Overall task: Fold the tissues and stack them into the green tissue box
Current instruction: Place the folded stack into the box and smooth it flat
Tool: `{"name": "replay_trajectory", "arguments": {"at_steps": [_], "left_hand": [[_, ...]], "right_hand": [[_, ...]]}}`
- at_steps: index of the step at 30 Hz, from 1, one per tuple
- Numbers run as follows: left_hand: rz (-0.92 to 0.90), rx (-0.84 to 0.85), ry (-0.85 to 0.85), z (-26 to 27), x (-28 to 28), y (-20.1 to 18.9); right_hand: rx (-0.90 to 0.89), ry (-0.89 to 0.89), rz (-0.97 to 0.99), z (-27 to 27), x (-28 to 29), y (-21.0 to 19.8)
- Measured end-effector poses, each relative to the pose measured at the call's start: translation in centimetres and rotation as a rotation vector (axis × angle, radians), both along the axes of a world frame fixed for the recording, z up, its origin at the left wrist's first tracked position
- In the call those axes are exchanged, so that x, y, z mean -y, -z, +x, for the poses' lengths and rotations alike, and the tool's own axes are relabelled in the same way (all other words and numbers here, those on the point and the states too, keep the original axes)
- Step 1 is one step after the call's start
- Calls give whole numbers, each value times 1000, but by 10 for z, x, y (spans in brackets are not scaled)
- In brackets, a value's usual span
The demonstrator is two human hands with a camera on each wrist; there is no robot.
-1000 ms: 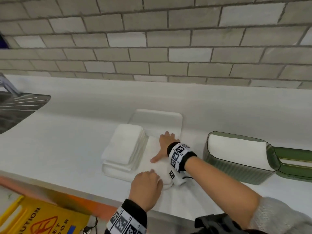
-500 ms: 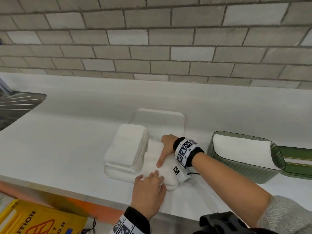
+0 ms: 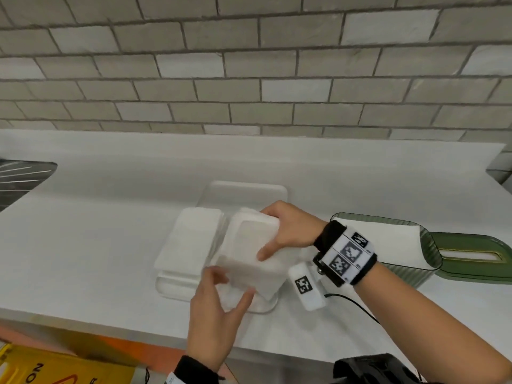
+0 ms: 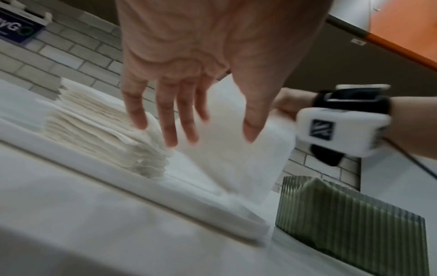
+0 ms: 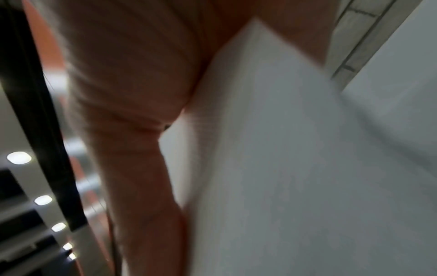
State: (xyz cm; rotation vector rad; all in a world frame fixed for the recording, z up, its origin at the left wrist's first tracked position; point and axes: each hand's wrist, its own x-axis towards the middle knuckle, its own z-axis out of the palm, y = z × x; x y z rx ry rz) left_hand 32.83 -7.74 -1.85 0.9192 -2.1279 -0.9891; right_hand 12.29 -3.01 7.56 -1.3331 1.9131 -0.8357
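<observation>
In the head view my right hand [image 3: 273,234] grips the far end of a folded white tissue [image 3: 249,261], thumb on top and fingers behind. The tissue is lifted and tilted above the white tray [image 3: 171,286]. My left hand [image 3: 231,284] touches its near end with spread, straight fingers [image 4: 170,119]. A stack of tissues [image 3: 191,239] lies on the tray's left half. The green tissue box [image 3: 410,270] stands to the right with white tissue [image 3: 374,234] inside. The right wrist view is blurred and shows the tissue [image 5: 283,168] against my palm.
The box's green lid [image 3: 471,256] lies at the far right. A second white tray [image 3: 246,189] sits behind the first. A steel sink [image 3: 22,176] is at the left, a yellow caution sign [image 3: 55,370] below the counter's front edge, and a tiled wall behind.
Both hands pressed the tissue flat on the tray before. Now my right hand has raised its far end, and my left hand's fingers have spread at the near end.
</observation>
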Motion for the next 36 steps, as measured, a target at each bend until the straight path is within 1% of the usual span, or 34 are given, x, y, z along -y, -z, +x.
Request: {"name": "replay_trajectory", "arguments": {"at_steps": [1, 3, 4, 5, 6, 8, 9, 12, 14, 16, 19, 22, 24, 26, 30, 31, 34, 36], "left_hand": [[89, -145, -28, -2, -1, -5], [271, -377, 0, -8, -3, -13], [343, -452, 42, -12, -2, -16], [398, -491, 113, -17, -1, -18], [440, -493, 214, -23, -1, -19], [536, -439, 422, -36, -7, -21], [572, -405, 470, -44, -16, -22], [539, -361, 489, -68, -45, -16], [500, -362, 563, -80, -62, -11], [481, -318, 641, -91, -73, -7], [483, -205, 734, -103, -83, 0], [477, -146, 736, -110, -91, 13], [472, -129, 709, -112, -96, 19], [489, -120, 682, -115, -101, 19], [531, -174, 578, -121, -103, 14], [535, -164, 571, -121, -102, 15], [520, -15, 649, -118, -97, 21], [479, 20, 676, -117, -93, 13]], "right_hand": [[77, -5, -88, 2, -17, -7], [247, -21, -232, 4, -54, -17], [310, -21, -283, 2, -68, -17], [351, 5, -325, -1, -84, -12], [367, 54, -361, -4, -99, -5], [357, 193, -407, -11, -125, 18], [349, 263, -416, -15, -138, 31], [350, 441, -439, -21, -177, 63], [362, 536, -479, -22, -200, 74], [387, 589, -501, -22, -219, 82], [447, 638, -460, -18, -238, 99], [446, 744, -429, -16, -250, 118], [439, 766, -441, -16, -252, 123], [426, 768, -455, -15, -249, 121], [412, 768, -516, -18, -242, 106], [418, 765, -511, -20, -242, 106], [412, 752, -396, -21, -249, 114], [388, 752, -364, -23, -253, 108]]}}
